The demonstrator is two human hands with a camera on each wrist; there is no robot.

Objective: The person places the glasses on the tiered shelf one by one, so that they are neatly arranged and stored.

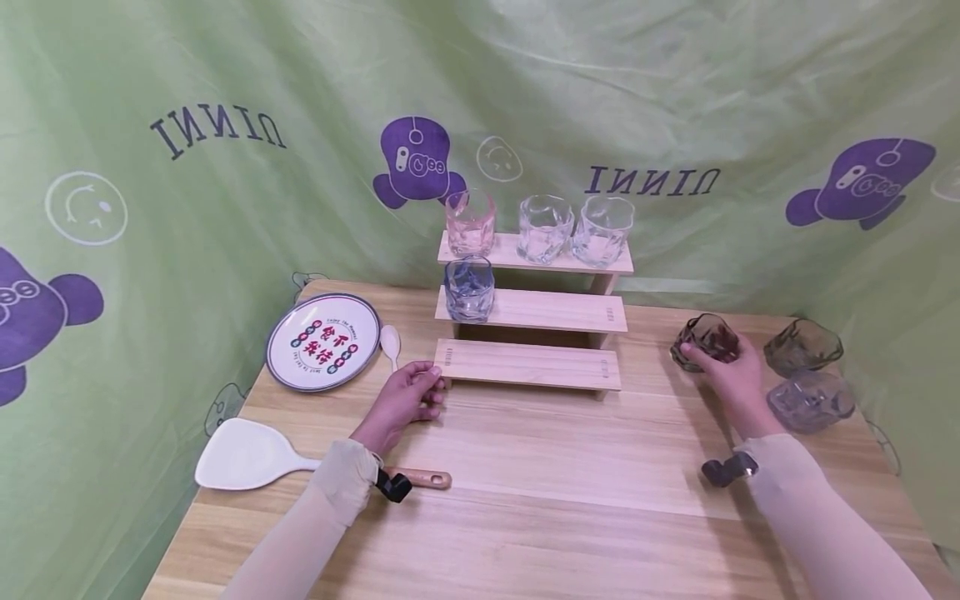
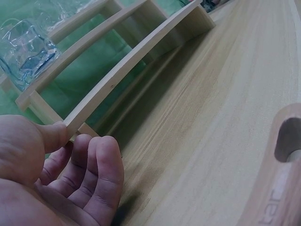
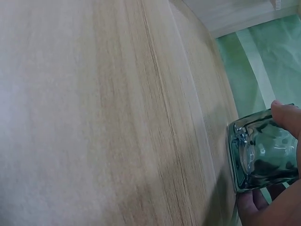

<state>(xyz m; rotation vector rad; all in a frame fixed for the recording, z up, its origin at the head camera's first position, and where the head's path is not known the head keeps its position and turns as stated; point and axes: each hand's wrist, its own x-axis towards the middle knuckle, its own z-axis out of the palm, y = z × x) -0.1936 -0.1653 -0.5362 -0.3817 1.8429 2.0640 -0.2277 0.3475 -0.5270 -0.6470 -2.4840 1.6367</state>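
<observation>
Glass tumbler (image 1: 711,332) in right hand (image 1: 733,379)

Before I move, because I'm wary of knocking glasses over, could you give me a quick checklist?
1. Right hand gripping a dark glass: ok.
2. That glass lifted off the table: cannot tell.
3. Left hand touching the bottom shelf at its left end: ok.
4. Blue glass upright on the middle shelf: ok.
5. Right wrist well away from the purplish glass: not ok, it sits close by.
</observation>
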